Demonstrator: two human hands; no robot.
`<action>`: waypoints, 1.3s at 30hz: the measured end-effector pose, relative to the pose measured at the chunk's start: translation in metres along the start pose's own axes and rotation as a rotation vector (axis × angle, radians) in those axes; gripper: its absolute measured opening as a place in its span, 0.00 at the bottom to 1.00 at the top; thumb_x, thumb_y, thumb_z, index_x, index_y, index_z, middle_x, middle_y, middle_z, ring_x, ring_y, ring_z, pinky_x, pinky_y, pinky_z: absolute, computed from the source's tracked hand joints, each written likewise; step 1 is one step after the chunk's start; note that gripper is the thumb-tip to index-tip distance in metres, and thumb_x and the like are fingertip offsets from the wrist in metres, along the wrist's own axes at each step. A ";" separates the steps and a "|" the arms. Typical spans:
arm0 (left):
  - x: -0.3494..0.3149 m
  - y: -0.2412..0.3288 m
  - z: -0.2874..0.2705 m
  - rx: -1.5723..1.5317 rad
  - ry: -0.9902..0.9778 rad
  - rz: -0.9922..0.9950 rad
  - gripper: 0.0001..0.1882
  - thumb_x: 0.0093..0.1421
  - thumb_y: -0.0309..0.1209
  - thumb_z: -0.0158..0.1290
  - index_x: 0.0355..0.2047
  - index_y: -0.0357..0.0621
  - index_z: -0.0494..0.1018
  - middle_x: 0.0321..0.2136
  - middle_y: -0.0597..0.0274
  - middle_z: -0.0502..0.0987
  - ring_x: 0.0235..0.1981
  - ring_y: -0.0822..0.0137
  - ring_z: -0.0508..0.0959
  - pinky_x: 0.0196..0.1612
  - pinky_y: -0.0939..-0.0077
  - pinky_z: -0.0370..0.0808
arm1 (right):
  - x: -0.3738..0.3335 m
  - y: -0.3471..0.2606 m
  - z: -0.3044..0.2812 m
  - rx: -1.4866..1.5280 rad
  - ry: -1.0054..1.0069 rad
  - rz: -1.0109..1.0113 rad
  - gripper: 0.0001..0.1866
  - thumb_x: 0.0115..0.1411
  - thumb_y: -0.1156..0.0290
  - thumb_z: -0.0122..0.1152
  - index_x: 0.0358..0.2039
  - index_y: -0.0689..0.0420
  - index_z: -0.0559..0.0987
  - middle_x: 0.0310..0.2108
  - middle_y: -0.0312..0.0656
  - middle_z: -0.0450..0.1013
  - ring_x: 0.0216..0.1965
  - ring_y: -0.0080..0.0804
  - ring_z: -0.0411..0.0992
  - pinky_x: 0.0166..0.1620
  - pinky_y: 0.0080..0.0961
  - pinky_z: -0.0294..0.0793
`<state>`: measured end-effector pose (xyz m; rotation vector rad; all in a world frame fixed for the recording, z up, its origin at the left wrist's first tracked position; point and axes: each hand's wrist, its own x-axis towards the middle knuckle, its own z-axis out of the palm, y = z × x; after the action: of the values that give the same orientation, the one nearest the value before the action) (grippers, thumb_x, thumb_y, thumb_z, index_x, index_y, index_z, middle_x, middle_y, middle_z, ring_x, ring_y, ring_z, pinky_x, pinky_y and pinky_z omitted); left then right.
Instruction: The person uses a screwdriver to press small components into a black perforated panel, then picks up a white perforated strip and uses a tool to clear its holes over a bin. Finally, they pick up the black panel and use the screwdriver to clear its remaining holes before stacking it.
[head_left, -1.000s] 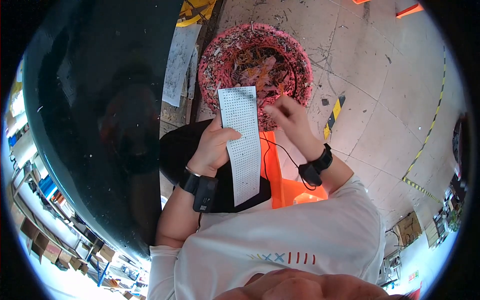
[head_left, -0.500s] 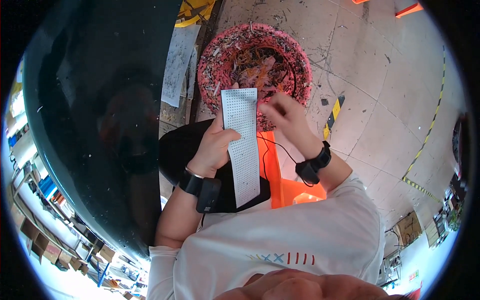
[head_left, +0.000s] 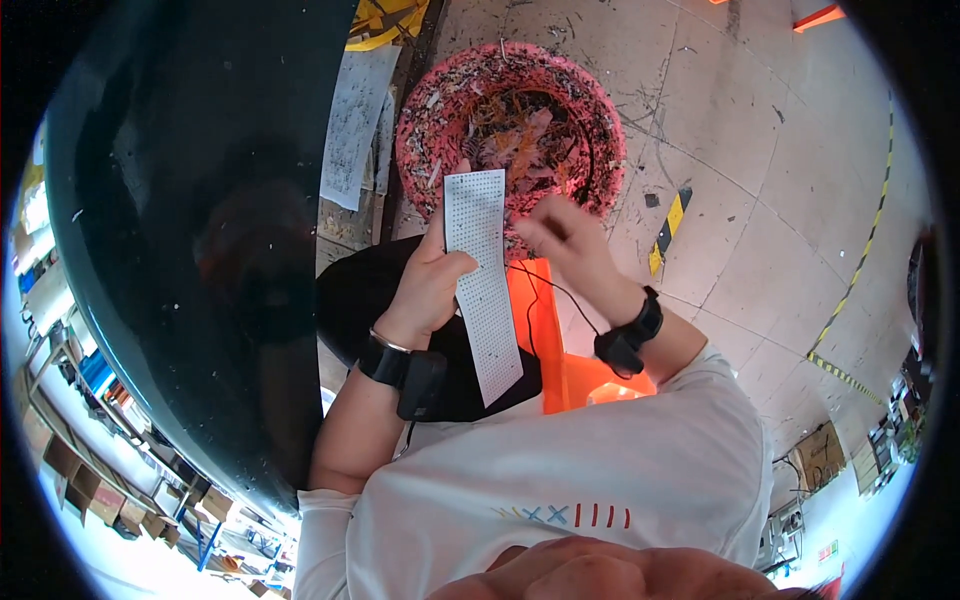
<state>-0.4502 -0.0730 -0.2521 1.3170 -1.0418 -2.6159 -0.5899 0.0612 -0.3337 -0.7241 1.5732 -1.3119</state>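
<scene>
My left hand (head_left: 432, 285) grips a long white strip covered in rows of small holes or dark marks (head_left: 478, 255), thumb on its face and fingers behind it. The strip is tilted, its upper end over the red tub and its lower end above my lap. Close to the strip's upper right edge is my right hand (head_left: 572, 245), fingers curled in and thumb against them. Whatever its fingertips hold is too small and blurred to name. Both wrists wear a black strapped device.
Beyond the strip, a red tub (head_left: 420, 95) is crusted with scraps and holds orange and pink shreds. A large dark glossy surface (head_left: 190, 200) fills the left. A black-and-yellow tape piece (head_left: 672, 230) marks the tiled floor. An orange object (head_left: 560, 385) and thin black cable are near my lap.
The strip has turned slightly, its face looking narrower and its lower end shifting up and right. My right hand has moved slightly, staying near the strip's edge.
</scene>
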 end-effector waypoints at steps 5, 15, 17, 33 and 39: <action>-0.001 0.002 0.002 -0.003 -0.027 0.043 0.51 0.50 0.09 0.36 0.74 0.57 0.41 0.68 0.61 0.56 0.63 0.65 0.65 0.61 0.71 0.66 | 0.011 0.005 -0.007 0.106 0.176 0.304 0.12 0.65 0.66 0.63 0.30 0.57 0.72 0.23 0.27 0.63 0.26 0.14 0.59 0.28 0.16 0.58; 0.005 -0.005 -0.005 0.126 0.022 0.128 0.51 0.49 0.09 0.36 0.74 0.57 0.41 0.68 0.58 0.55 0.63 0.63 0.64 0.61 0.70 0.66 | 0.005 -0.010 -0.001 0.118 0.089 0.101 0.12 0.65 0.66 0.63 0.30 0.58 0.72 0.21 0.27 0.62 0.25 0.13 0.59 0.27 0.17 0.58; 0.003 -0.002 -0.005 0.069 0.019 0.108 0.49 0.50 0.10 0.36 0.73 0.54 0.43 0.67 0.56 0.58 0.62 0.62 0.66 0.60 0.69 0.68 | 0.005 -0.010 0.000 0.117 0.096 0.077 0.12 0.65 0.66 0.63 0.30 0.58 0.72 0.21 0.27 0.62 0.25 0.13 0.59 0.27 0.17 0.58; 0.003 0.001 -0.016 -0.157 0.113 -0.009 0.35 0.53 0.13 0.42 0.65 0.37 0.58 0.53 0.48 0.73 0.52 0.56 0.77 0.55 0.63 0.75 | 0.004 0.001 -0.015 0.117 0.104 0.135 0.15 0.64 0.63 0.64 0.28 0.60 0.73 0.22 0.30 0.62 0.24 0.16 0.60 0.26 0.21 0.59; -0.001 0.003 -0.020 -0.177 0.101 -0.009 0.35 0.52 0.12 0.42 0.64 0.37 0.60 0.53 0.48 0.73 0.52 0.55 0.77 0.55 0.62 0.75 | 0.009 0.005 -0.025 -0.113 0.087 0.065 0.14 0.63 0.64 0.65 0.28 0.59 0.71 0.20 0.30 0.62 0.24 0.15 0.59 0.26 0.20 0.57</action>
<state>-0.4363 -0.0858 -0.2583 1.3979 -0.7724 -2.5487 -0.6151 0.0650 -0.3410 -0.6874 1.7380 -1.2293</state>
